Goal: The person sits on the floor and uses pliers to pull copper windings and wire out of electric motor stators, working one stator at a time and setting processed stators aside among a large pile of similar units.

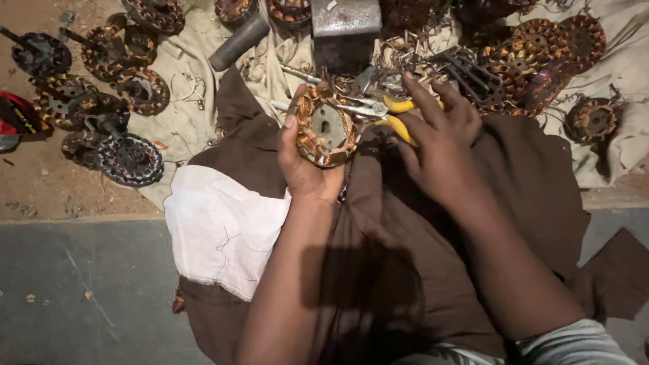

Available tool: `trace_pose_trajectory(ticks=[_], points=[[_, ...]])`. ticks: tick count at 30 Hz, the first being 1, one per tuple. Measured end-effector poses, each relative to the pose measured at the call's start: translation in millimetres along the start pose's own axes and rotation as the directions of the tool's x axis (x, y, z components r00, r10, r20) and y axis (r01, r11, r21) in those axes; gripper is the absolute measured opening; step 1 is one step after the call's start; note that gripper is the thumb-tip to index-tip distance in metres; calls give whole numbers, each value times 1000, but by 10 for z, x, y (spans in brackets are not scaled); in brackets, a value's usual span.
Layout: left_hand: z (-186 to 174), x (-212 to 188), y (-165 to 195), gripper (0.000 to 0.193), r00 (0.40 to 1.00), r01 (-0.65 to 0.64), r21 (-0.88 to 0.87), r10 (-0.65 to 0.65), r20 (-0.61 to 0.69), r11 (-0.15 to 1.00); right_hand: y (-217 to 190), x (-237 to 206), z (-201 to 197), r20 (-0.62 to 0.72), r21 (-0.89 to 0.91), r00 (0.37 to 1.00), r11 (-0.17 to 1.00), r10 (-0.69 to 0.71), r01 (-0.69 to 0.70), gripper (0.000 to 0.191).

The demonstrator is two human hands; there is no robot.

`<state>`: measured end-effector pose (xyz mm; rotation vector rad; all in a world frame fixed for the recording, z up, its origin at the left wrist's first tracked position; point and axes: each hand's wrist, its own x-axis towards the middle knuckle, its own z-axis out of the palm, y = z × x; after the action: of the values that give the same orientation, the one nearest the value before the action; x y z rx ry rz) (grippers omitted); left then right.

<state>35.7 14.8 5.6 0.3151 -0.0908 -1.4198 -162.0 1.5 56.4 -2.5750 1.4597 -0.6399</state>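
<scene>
My left hand (pixel 303 169) grips a round motor stator (pixel 327 128) wound with copper wire, held upright over my lap. Pliers with yellow handles (pixel 391 115) point their metal jaws at the stator's right rim. My right hand (pixel 439 138) lies over the yellow handles, fingers spread forward. Brown cloth (pixel 385 257) covers my lap beneath both hands, with a white cloth patch (pixel 223 226) at its left.
Several more copper-wound stators lie on the dirt floor at the left (pixel 128 159) and on the pale cloth at the upper right (pixel 541 47). A grey metal cylinder (pixel 238 42) and a metal block (pixel 345 17) sit at the top. Loose wire scraps (pixel 405 57) pile behind the stator.
</scene>
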Motion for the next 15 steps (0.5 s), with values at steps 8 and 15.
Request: trace_pose_trajectory(ticks=[8,15], points=[[-27,16,-80,65,998,-38,76,41,-38,996,-104,34,39,-31,18,999,1000,-6,6,35],[36,-31,-54,67,996,-79,175,85,-24,981,-138,44,85,-84,161,996,987,19,-5,24]])
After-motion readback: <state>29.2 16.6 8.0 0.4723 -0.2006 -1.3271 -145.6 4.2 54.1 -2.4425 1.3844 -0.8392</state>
